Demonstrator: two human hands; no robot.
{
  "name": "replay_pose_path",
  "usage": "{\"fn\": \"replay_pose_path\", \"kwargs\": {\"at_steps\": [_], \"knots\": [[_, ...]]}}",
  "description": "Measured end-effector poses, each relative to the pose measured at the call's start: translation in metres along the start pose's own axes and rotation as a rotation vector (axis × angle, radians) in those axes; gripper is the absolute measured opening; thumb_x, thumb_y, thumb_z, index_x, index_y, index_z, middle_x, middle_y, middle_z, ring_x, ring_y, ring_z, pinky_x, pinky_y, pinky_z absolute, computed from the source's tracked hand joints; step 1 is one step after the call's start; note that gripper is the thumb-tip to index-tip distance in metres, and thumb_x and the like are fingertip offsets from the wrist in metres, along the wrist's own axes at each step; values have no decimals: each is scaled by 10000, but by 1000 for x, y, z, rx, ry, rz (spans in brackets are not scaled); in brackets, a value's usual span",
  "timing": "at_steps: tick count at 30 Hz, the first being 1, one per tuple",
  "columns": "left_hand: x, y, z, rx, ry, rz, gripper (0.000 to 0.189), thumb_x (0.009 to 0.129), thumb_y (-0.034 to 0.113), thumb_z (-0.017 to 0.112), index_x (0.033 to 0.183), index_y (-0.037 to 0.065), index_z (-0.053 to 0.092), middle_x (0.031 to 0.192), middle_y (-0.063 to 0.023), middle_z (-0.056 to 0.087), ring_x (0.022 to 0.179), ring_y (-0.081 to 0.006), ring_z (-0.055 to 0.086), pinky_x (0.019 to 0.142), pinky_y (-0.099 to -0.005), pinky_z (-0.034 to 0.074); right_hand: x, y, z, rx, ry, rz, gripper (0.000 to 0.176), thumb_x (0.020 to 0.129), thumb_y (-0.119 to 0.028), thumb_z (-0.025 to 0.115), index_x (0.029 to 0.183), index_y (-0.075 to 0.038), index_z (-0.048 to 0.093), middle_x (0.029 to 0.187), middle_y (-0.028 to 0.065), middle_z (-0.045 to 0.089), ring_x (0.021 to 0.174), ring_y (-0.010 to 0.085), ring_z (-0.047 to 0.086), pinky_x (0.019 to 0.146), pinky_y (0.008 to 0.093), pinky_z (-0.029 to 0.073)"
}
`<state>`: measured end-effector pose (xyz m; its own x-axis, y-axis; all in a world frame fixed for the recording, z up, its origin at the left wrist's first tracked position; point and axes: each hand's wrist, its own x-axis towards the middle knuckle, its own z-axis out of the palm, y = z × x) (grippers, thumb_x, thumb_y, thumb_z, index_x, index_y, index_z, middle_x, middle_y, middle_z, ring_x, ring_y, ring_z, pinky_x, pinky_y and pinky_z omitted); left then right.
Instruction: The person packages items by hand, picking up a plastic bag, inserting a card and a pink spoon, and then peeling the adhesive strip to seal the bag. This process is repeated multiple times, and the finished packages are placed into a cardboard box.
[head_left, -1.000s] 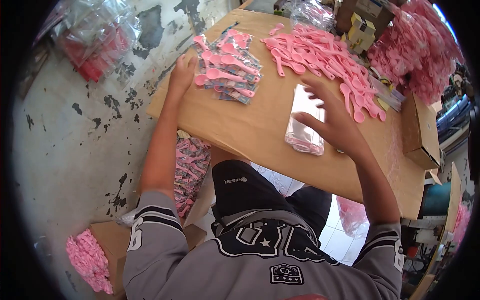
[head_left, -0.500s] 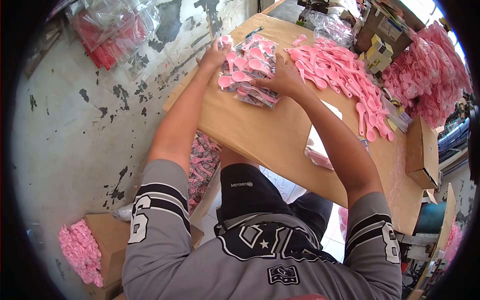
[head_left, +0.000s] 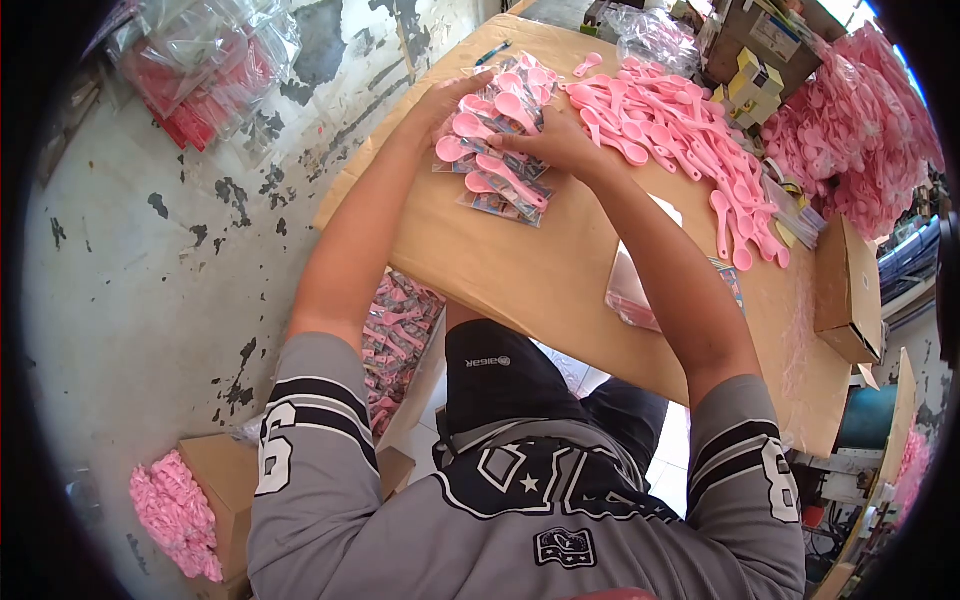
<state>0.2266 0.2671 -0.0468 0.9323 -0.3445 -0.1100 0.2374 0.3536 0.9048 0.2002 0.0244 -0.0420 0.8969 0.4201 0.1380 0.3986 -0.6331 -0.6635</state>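
A bunch of clear packets with pink spoons (head_left: 505, 115) lies gathered between my two hands at the far left part of the brown-covered table (head_left: 440, 225). On the left of the bunch, my left hand (head_left: 447, 105) is closed round its side, with some fingers hidden behind the packets. My right hand (head_left: 562, 142) grips the bunch from the right, its thumb laid across the spoons. Two or so packets stick out below, towards my body. Just right of my right hand spreads a big heap of loose pink spoons (head_left: 665, 125).
A blue pen (head_left: 492, 52) lies near the far edge. Clear bags (head_left: 640, 290) are under my right forearm. A cardboard box (head_left: 847, 290) stands at the right edge, bagged spoons (head_left: 850, 140) behind it. Below the table's left side is a container of packed spoons (head_left: 400, 335).
Both hands have drawn closer together, squeezing the spread packets into a tighter, raised bunch. The view has shifted slightly.
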Motion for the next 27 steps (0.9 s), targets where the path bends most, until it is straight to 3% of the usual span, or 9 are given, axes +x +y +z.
{"fn": "replay_pose_path", "kwargs": {"at_steps": [1, 4, 10, 14, 16, 18, 19, 23, 27], "knots": [[-5, 2, 9, 55, 1, -24, 712, 894, 455, 827, 1331, -49, 578, 1334, -186, 637, 1061, -242, 724, 816, -356, 654, 3, 6, 5, -14, 22, 9, 1175, 623, -807, 832, 1238, 170, 610, 1202, 292, 693, 1105, 382, 702, 924, 477, 547], [-21, 16, 38, 387, 15, -62, 774, 868, 491, 843, 1346, -52, 568, 1329, -181, 633, 1077, -234, 717, 832, -361, 654, 2, 12, 8, 4, 12, 29, 1144, 629, -841, 804, 1208, 129, 626, 1172, 278, 702, 1094, 373, 708, 904, 470, 549], [-43, 37, 77, 536, 9, -138, 874, 829, 511, 868, 1415, -40, 527, 1336, -179, 620, 1150, -246, 680, 914, -362, 618, -2, 9, 7, 43, -34, 54, 1125, 646, -887, 757, 1169, 102, 634, 1138, 271, 708, 1084, 374, 713, 885, 460, 553], [-44, 41, 84, 873, -26, -91, 822, 783, 486, 903, 1351, -30, 608, 1262, -176, 668, 1103, -252, 683, 893, -367, 584, -14, -10, -4, -116, -53, 132, 980, 760, -699, 830, 1289, 98, 617, 1171, 236, 703, 1129, 332, 690, 944, 444, 537], [-28, 37, 72, 942, 2, -85, 771, 761, 467, 919, 1296, -24, 660, 1215, -172, 695, 1079, -251, 681, 875, -372, 568, -5, 3, -2, -78, -67, 51, 1049, 743, -775, 780, 1254, 127, 622, 1166, 259, 703, 1113, 348, 697, 916, 451, 546], [-22, 33, 68, 920, -30, -100, 665, 788, 429, 905, 1247, -7, 704, 1177, -161, 715, 1022, -249, 690, 876, -375, 564, -2, 19, 3, 15, -101, -20, 1113, 701, -851, 742, 1219, 129, 639, 1156, 282, 709, 1077, 386, 718, 889, 472, 565], [-19, 30, 63, 850, -26, -166, 643, 810, 409, 891, 1263, -4, 696, 1174, -160, 716, 1040, -247, 691, 898, -374, 565, -14, 8, -6, 85, -109, -2, 1060, 718, -796, 781, 1269, 98, 637, 1179, 258, 714, 1062, 380, 722, 891, 469, 567], [-10, 24, 46, 814, 78, -197, 634, 865, 348, 858, 1336, -14, 638, 1237, -163, 690, 1138, -238, 674, 943, -366, 575, -31, -6, -25, 469, -241, 0, 849, 859, -704, 751, 1302, 14, 649, 1130, 118, 681, 1035, 190, 639, 895, 306, 499], [-25, 20, 37, 613, -40, -160, 700, 878, 340, 855, 1392, -38, 569, 1333, -166, 630, 1208, -237, 647, 942, -365, 588, -44, -14, -36, 594, -260, 84, 879, 860, -730, 730, 1307, 22, 636, 1163, 129, 667, 1087, 178, 631, 929, 329, 513]]}}
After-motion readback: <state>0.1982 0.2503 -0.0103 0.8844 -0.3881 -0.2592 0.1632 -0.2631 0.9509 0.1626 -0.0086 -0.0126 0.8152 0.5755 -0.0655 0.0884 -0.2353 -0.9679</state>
